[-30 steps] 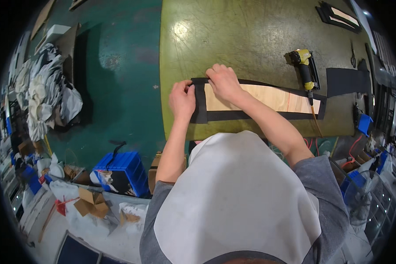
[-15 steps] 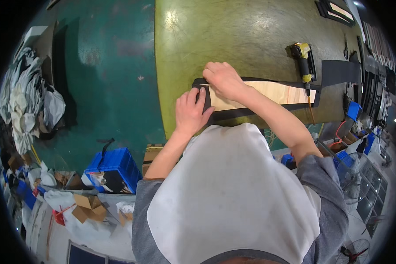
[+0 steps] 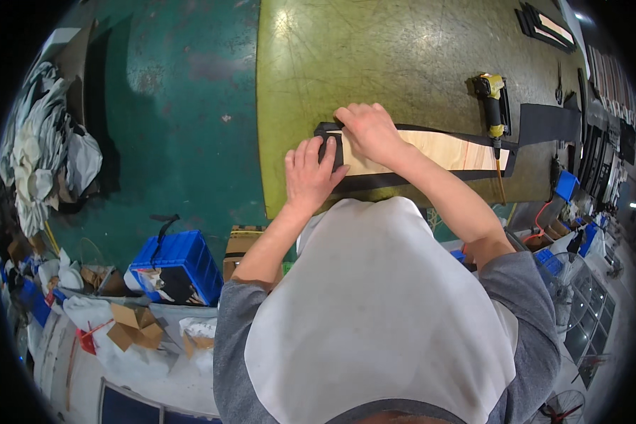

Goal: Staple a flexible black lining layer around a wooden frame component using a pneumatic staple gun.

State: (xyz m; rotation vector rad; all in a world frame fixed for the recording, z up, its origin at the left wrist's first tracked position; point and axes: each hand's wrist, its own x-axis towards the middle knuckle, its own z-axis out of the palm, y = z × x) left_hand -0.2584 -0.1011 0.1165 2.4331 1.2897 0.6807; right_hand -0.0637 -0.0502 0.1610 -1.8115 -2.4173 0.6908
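Note:
A long pale wooden board (image 3: 438, 150) lies on a larger piece of black sheet material (image 3: 374, 181), whose border shows around it. At the board's left end the black material is folded over onto the wood. My left hand (image 3: 309, 174) rests on that fold, fingers spread and lying on top. Bent over the far edge near the same end, my right hand (image 3: 371, 132) has its fingers closed on the black edge; its fingertips are partly hidden. A yellow and black nail gun (image 3: 493, 106) lies by the board's right end, its hose trailing across the board.
Beyond the nail gun are a black strip (image 3: 548, 124) and scissors (image 3: 559, 83). More black-edged boards (image 3: 546, 28) sit at the far right. A cloth heap (image 3: 35, 152) lies at the left of the green table (image 3: 184, 127). A blue crate (image 3: 184, 265) stands by the near edge.
The whole view has shifted slightly. Both hands stay at the board's left end, the left on the fold and the right at the far edge, with little visible movement.

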